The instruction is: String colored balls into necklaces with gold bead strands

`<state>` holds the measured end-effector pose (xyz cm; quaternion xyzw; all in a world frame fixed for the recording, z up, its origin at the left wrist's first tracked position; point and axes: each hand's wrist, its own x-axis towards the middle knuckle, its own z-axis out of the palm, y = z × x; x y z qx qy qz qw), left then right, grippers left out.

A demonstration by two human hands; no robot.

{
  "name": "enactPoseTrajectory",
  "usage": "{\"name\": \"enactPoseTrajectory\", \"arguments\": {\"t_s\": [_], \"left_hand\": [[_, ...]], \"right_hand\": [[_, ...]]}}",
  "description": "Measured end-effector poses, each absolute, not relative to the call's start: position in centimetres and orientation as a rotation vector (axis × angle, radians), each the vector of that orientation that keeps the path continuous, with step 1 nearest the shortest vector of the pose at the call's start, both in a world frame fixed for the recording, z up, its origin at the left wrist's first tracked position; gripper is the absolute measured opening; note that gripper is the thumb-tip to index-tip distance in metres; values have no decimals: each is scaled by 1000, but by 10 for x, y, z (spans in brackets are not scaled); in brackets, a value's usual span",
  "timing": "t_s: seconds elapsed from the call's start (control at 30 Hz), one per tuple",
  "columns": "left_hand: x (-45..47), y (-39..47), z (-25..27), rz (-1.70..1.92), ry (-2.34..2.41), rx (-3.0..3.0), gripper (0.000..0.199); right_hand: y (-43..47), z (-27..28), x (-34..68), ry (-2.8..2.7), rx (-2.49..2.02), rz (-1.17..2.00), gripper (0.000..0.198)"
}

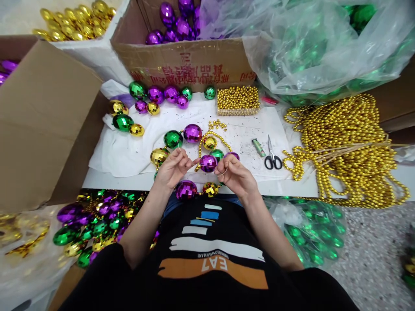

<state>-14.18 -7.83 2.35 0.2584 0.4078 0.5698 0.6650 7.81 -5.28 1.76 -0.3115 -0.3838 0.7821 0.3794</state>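
Observation:
Between my two hands runs a thin pale string (210,166), in front of a purple faceted ball. My left hand (175,166) is closed, its fingertips pinching the string, beside a green ball (173,139) and a gold ball (159,156). My right hand (236,175) also pinches the string, with a loop of it below the fingers. Around the hands lies a strand of large purple (193,133), green and gold balls, partly hidden by my hands. A chain of small gold beads (220,137) curves behind them on the white cloth.
Scissors (272,155) and a green lighter (258,147) lie to the right. Farther right is a heap of gold bead chains (350,147). At the back stand a tray of small gold beads (238,100) and a cardboard box (184,60). An open box flap (45,116) juts in from the left.

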Motion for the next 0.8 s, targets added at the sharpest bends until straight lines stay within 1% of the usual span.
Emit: {"name": "enactPoseTrajectory", "arguments": {"t_s": [0.13, 0.27, 0.4, 0.53, 0.63, 0.8], "left_hand": [[-138, -84, 20, 1234, 986, 543, 29], [-143, -86, 15, 1136, 1034, 489, 30], [-148, -85, 20, 994, 994, 507, 31], [-144, -85, 36, 1112, 921, 552, 27], [-140, -87, 46, 1220, 936, 619, 29], [-139, -89, 41, 1255, 941, 641, 33]], "right_hand": [[-61, 5, 74, -1124, -926, 1822, 29], [-68, 0, 70, -1491, -1067, 1493, 21], [-70, 9, 70, -1754, -1120, 1231, 21], [-75, 23, 73, -1848, -1081, 1099, 18], [-80, 30, 75, -1896, -1011, 1049, 18], [-80, 27, 74, -1953, -967, 938, 18]]}}
